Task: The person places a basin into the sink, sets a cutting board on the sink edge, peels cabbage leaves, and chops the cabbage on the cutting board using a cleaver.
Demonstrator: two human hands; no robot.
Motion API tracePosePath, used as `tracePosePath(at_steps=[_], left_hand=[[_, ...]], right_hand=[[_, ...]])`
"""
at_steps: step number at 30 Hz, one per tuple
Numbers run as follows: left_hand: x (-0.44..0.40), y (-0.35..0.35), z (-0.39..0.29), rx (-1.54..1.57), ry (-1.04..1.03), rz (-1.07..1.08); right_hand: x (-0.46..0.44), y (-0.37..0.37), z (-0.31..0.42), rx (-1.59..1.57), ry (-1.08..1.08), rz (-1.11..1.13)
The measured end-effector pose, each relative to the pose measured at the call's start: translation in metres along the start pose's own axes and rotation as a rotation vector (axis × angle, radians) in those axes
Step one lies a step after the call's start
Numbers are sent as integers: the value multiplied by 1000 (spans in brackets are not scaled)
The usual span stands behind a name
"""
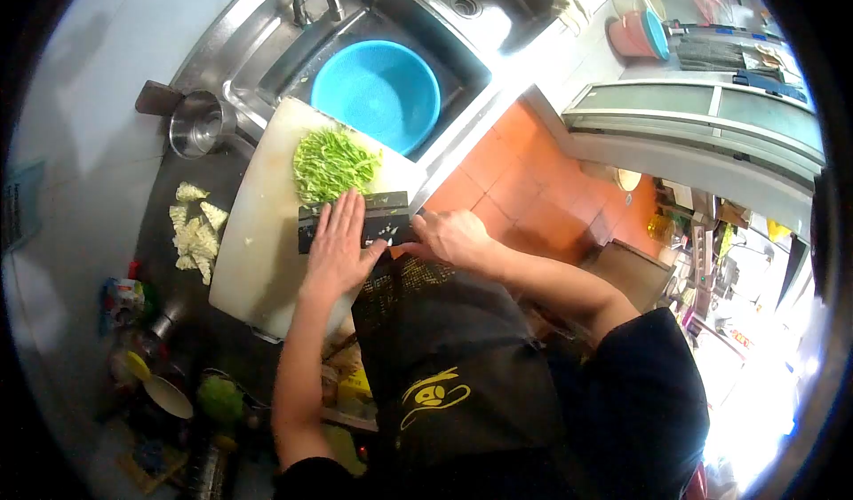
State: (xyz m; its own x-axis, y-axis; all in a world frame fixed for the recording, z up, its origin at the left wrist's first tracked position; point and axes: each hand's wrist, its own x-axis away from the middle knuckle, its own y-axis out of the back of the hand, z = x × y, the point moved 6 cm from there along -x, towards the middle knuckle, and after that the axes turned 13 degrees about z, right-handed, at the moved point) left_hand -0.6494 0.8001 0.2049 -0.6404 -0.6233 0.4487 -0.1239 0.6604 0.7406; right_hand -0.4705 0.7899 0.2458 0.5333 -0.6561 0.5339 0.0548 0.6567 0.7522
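Observation:
A dark cleaver (384, 218) lies across the white cutting board (244, 260), its broad blade dotted with small pale bits. My right hand (451, 237) is closed round its handle end at the board's right edge. Flat on the blade's left part rests my left hand (339, 244), fingers stretched out and thumb apart. Shredded green vegetable (333, 164) sits in a pile on the board, just beyond the blade and touching or nearly touching it.
A blue basin (376, 96) stands in the steel sink (275, 78) beyond the board. Left of the board are a metal pot (197, 125) and pale vegetable pieces (197, 238) on the dark counter. Bottles and dishes crowd the lower left; orange floor tiles show at right.

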Motion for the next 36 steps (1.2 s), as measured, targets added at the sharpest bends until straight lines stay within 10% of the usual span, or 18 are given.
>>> tracePosePath(at_steps=[5, 10, 25, 36], left_hand=[[-24, -9, 65, 12, 135, -52], [-7, -12, 128, 433, 223, -578], [-94, 15, 117, -5, 3, -226], [-29, -23, 119, 189, 152, -714]], right_hand=[[18, 8, -27, -3, -34, 78], [38, 0, -64, -206, -124, 194], [-45, -78, -70, -718, -378, -162], [-74, -88, -16, -690, -346, -71]])
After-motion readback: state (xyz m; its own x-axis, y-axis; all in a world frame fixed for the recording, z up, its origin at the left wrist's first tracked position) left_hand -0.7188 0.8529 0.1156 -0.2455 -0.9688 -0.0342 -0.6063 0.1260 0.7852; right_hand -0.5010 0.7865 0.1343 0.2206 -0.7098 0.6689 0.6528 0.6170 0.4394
